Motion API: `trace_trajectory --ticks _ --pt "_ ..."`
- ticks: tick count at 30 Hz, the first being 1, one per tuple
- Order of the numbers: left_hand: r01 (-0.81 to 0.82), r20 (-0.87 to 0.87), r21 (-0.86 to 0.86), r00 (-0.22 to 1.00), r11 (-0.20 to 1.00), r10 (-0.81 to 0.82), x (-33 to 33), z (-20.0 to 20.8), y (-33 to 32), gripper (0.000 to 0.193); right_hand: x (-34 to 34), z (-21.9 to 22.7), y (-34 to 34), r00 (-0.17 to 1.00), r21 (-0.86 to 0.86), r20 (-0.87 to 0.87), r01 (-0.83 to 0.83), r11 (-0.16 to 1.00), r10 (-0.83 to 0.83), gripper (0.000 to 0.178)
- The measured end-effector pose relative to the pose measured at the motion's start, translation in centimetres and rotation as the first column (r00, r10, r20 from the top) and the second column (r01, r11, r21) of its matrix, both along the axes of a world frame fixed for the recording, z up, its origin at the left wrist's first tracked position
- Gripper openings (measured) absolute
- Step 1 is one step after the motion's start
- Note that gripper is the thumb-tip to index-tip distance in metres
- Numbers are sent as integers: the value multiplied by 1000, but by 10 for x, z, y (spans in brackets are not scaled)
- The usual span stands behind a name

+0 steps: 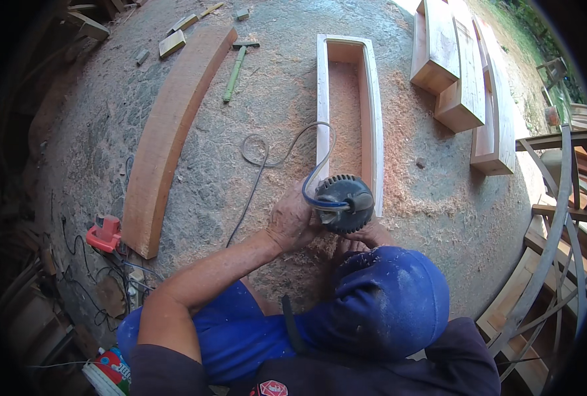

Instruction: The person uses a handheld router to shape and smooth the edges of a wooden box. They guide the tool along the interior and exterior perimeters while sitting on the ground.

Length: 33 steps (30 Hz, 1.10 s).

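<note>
Power tool (346,191), black and round-topped, is sitting right between the fingers, and the left hand (291,214) is gripping its side! The right hand (373,232) is pressing close opposite, but its fingers are hiding mostly behind the tool, so I can't tell how they're closing. A cable (307,195) is curling up beside the left fingers. Straight beyond both, a long wooden frame (375,132) is stretching away. Farther left of the fingers, a curved timber (165,138) is lying; far ahead-right, wooden boxes (465,99) are lining up.
</note>
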<state>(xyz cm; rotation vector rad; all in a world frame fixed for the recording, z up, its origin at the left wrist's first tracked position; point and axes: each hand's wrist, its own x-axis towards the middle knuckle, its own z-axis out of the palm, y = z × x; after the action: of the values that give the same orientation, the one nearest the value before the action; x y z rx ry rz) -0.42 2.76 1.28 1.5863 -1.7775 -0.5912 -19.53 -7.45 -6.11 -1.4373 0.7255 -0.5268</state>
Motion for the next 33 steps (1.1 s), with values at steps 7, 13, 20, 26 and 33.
trace_trajectory --ticks 7,13,20,26,33 --pt "-141 -120 207 978 968 168 -25 -7 21 84 7 38 -30 950 -87 -29 -311 946 310 77" --pt "-111 -266 317 943 942 201 -33 5 21 84 12 60 -41 928 -271 -80 -372 888 364 82" --pt "-59 -314 340 934 939 172 -1 -81 49 103 12 33 1 1000 -505 11 -9 863 17 91" --pt "13 -338 546 918 838 206 -12 -79 41 94 12 37 6 994 -500 47 112 859 -103 87" --pt "-58 -349 492 901 869 258 -16 -92 44 90 12 26 9 992 -385 24 120 915 -120 83"
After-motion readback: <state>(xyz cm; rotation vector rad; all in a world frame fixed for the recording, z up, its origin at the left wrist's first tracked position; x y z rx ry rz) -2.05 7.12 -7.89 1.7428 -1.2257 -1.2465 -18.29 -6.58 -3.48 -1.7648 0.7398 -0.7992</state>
